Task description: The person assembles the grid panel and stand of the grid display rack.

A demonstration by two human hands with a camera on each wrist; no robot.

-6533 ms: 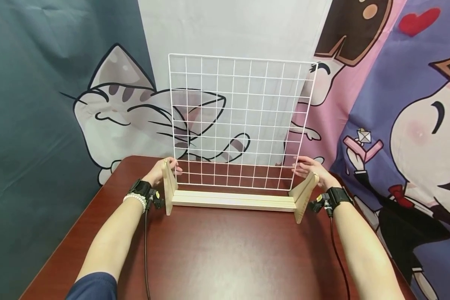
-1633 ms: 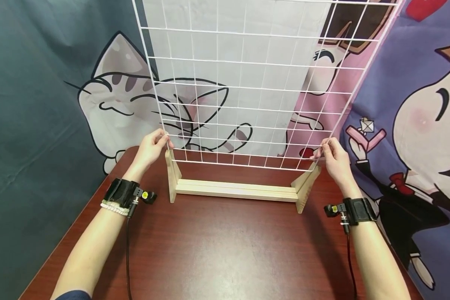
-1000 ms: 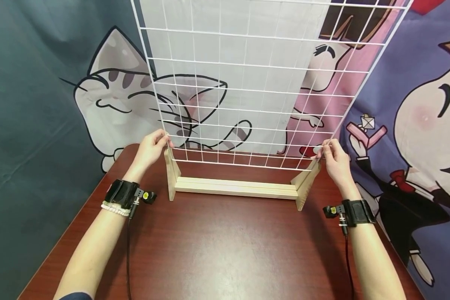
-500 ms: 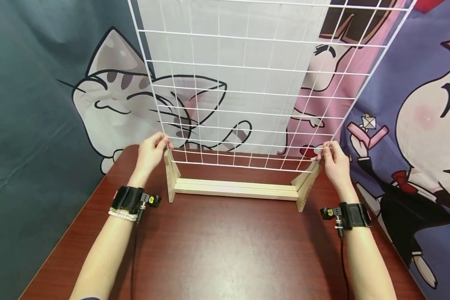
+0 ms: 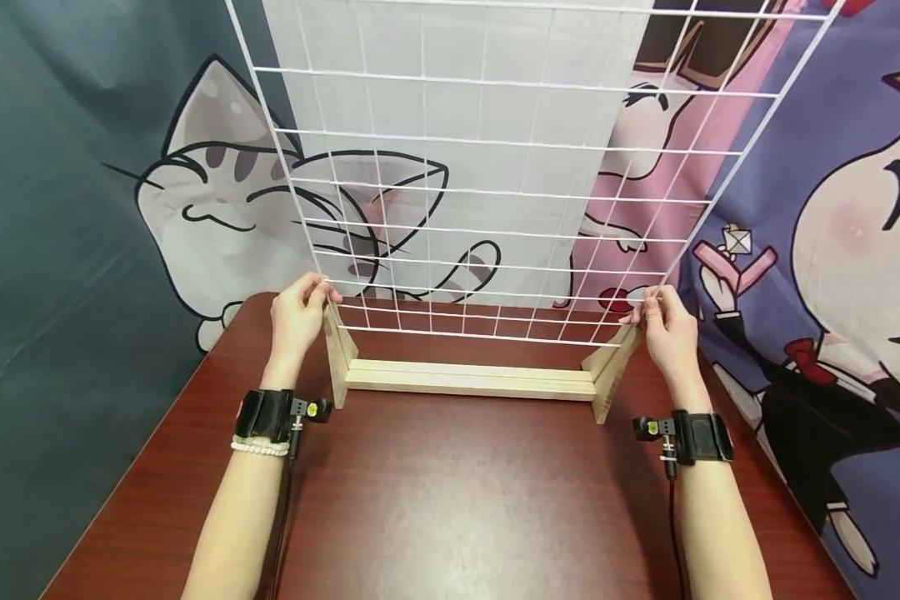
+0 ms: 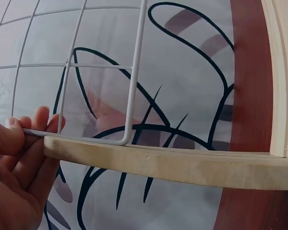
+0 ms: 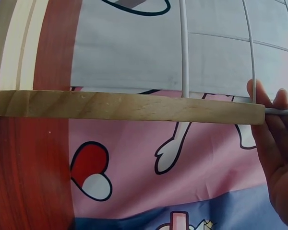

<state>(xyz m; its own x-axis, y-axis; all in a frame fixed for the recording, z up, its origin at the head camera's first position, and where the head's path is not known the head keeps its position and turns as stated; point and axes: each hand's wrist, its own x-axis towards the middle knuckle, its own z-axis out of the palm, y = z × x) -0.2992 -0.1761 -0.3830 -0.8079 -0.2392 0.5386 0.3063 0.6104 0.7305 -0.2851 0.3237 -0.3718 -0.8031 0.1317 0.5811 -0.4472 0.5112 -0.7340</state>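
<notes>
A white wire grid panel (image 5: 487,142) is held above a pale wooden stand (image 5: 472,379), its top cut off by the head view. My left hand (image 5: 296,321) pinches the panel's left side wire with thumb and fingers, close to the stand's left upright. On the other side, my right hand (image 5: 669,333) pinches the right side wire beside the right upright. In the left wrist view the grid's rounded corner (image 6: 127,136) lies along the wooden upright (image 6: 173,165). The right upright (image 7: 125,105) hides the grid's corner in the right wrist view.
The stand has two slanted uprights joined by a grooved base bar, on a reddish-brown table (image 5: 487,492). A cloth backdrop (image 5: 217,250) with cartoon figures hangs close behind. Cables (image 5: 673,533) trail from both wrist cameras.
Since the earliest frame, the grid has risen and come nearer, its lower wire now higher over the base bar. Over the last second, the left hand and grid's left side shifted slightly left and down.
</notes>
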